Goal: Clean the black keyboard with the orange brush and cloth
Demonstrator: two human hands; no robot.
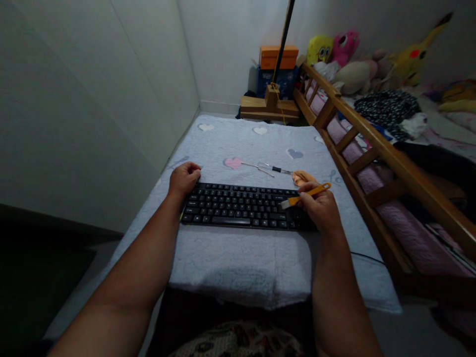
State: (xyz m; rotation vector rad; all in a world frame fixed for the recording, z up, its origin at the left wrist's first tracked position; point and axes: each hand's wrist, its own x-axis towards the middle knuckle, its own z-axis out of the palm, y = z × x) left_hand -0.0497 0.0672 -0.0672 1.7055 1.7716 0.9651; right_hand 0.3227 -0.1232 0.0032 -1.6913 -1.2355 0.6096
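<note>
A black keyboard (232,206) lies flat on the cloth-covered table in front of me. At its upper left corner, my left hand (184,178) is closed with curled fingers, gripping the corner. My right hand (320,206) pinches a small brush (314,190) with a yellow handle. The brush's pale bristles point left and sit over the keys on the right part of the board, whose right end my hand partly hides. Just behind the keyboard lie a thin wire tool with a black grip (276,169) and a crumpled orange cloth (303,177).
A light blue cloth (238,253) with heart prints covers the table. A wooden bed rail (366,134) runs along the right, with plush toys and bedding beyond. At the far end stand a wooden stand (256,106) and an orange box (278,57). A cable (366,257) trails right.
</note>
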